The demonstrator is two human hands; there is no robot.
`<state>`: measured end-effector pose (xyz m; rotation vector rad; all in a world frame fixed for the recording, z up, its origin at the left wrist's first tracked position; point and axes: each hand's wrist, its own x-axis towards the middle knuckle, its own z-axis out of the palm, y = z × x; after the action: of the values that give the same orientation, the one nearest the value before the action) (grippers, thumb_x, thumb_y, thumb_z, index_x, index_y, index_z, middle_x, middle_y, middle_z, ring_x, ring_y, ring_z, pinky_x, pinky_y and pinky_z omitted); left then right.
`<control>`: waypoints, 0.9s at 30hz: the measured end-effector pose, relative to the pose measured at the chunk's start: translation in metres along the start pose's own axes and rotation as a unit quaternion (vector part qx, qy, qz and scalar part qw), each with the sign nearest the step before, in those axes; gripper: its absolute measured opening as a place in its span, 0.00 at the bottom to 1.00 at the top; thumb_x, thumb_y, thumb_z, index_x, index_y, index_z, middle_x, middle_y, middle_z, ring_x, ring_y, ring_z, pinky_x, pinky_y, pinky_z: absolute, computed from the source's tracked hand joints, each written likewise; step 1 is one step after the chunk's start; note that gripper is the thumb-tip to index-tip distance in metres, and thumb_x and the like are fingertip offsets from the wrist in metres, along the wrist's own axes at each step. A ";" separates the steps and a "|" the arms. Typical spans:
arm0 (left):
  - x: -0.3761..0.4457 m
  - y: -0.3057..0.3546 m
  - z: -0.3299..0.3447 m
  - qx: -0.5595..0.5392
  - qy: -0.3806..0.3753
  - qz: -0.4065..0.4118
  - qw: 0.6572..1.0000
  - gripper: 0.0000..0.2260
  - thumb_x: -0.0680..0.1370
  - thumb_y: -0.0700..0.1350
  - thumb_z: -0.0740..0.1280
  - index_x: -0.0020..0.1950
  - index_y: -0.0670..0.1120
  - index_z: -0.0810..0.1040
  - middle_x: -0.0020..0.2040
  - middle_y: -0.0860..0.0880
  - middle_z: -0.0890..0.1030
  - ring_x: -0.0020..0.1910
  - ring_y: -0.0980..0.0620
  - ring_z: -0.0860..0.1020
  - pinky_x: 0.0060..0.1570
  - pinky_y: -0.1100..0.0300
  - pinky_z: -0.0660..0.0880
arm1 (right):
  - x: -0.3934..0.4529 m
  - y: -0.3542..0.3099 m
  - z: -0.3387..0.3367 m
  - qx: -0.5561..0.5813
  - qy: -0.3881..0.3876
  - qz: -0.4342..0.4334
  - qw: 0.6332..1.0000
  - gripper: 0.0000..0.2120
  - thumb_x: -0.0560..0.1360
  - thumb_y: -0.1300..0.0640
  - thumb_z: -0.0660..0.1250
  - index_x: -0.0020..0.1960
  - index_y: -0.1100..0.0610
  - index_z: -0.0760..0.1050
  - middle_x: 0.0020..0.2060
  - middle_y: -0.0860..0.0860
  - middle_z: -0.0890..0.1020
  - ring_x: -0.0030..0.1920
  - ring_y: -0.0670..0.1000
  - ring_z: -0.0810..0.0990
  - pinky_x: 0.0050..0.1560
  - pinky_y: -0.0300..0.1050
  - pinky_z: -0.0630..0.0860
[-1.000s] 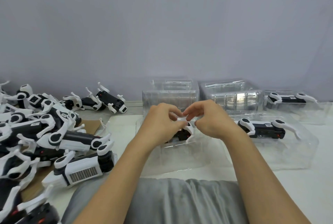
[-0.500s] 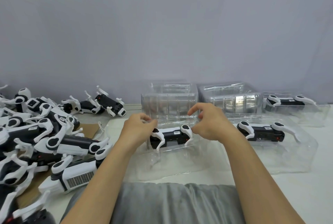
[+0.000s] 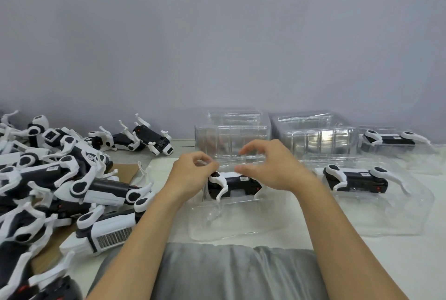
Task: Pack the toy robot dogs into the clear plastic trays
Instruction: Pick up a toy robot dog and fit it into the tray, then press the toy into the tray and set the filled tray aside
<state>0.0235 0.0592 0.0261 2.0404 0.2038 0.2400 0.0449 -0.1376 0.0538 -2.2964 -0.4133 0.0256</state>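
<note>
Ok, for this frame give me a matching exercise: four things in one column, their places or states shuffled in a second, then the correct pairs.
Things:
1. toy dog under the hands
2. pile of loose toy dogs
3. stack of empty clear trays
4. left hand

Places or states:
A. heaped at the left of the table
B. fingers pinched at the clear plastic above the dog
C. by the wall, behind the hands
D. lying in the near clear tray

Pairs: 1-D, 2-A, 3-C, 4-B

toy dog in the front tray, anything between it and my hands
Nothing solid shows in between. The left hand touches the toy dog at its end; the right hand hovers just above it, inside the open clear tray.
</note>
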 end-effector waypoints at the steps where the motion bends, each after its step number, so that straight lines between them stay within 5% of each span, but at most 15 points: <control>1: 0.000 0.000 0.000 0.001 0.002 0.007 1.000 0.03 0.77 0.47 0.71 0.44 0.49 0.83 0.42 0.49 0.86 0.47 0.52 0.82 0.42 0.62 0.71 | -0.001 -0.004 0.003 -0.016 -0.008 -0.002 1.000 0.15 0.67 0.42 0.78 0.51 0.38 0.79 0.67 0.48 0.69 0.70 0.51 0.67 0.70 0.52 0.67; 11: 0.001 -0.002 0.000 0.023 0.012 0.012 1.000 0.03 0.76 0.47 0.71 0.44 0.49 0.82 0.41 0.52 0.84 0.44 0.55 0.81 0.36 0.65 0.70 | -0.004 -0.012 0.016 -0.066 -0.009 -0.010 0.998 0.11 0.65 0.47 0.81 0.45 0.41 0.84 0.61 0.43 0.71 0.69 0.52 0.64 0.70 0.62 0.65; 16: 0.003 0.001 0.000 0.087 -0.011 0.055 0.995 0.03 0.77 0.47 0.69 0.50 0.50 0.81 0.47 0.52 0.83 0.46 0.53 0.80 0.42 0.64 0.72 | -0.002 -0.008 0.014 -0.092 -0.040 -0.025 0.995 0.03 0.73 0.44 0.74 0.46 0.38 0.82 0.66 0.43 0.71 0.72 0.52 0.61 0.72 0.63 0.60; 19: 0.002 0.011 -0.001 0.196 -0.019 0.163 0.967 0.04 0.77 0.49 0.69 0.51 0.56 0.77 0.52 0.54 0.78 0.52 0.55 0.75 0.51 0.61 0.70 | 0.002 -0.002 0.009 -0.067 -0.048 -0.041 0.996 0.07 0.80 0.49 0.64 0.49 0.39 0.80 0.64 0.43 0.75 0.70 0.49 0.66 0.67 0.50 0.67; 21: -0.001 0.022 -0.003 0.205 -0.068 0.206 0.955 0.06 0.74 0.54 0.73 0.48 0.60 0.77 0.53 0.59 0.79 0.55 0.62 0.74 0.57 0.61 0.70 | 0.005 0.000 0.006 -0.023 -0.020 -0.042 0.999 0.11 0.82 0.54 0.60 0.49 0.43 0.80 0.56 0.42 0.79 0.61 0.46 0.75 0.51 0.36 0.70; 24: -0.009 0.037 -0.009 0.224 -0.191 0.155 0.943 0.24 0.60 0.68 0.76 0.52 0.60 0.84 0.67 0.64 0.74 0.66 0.64 0.71 0.63 0.58 0.69 | 0.009 0.004 0.005 0.017 0.021 -0.023 0.999 0.15 0.84 0.56 0.57 0.46 0.46 0.79 0.50 0.43 0.81 0.48 0.40 0.79 0.38 0.30 0.68; 27: -0.016 0.044 -0.012 0.295 -0.262 0.114 0.912 0.35 0.55 0.70 0.78 0.62 0.66 0.78 0.79 0.63 0.58 0.77 0.55 0.60 0.74 0.47 0.62 | 0.011 0.008 0.006 0.033 0.034 -0.020 0.999 0.15 0.84 0.57 0.56 0.45 0.46 0.79 0.52 0.45 0.81 0.46 0.36 0.76 0.39 0.30 0.67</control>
<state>0.0066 0.0454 0.0696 2.6452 -0.3424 -0.2706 0.0567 -0.1353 0.0449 -2.2173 -0.4177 -0.0587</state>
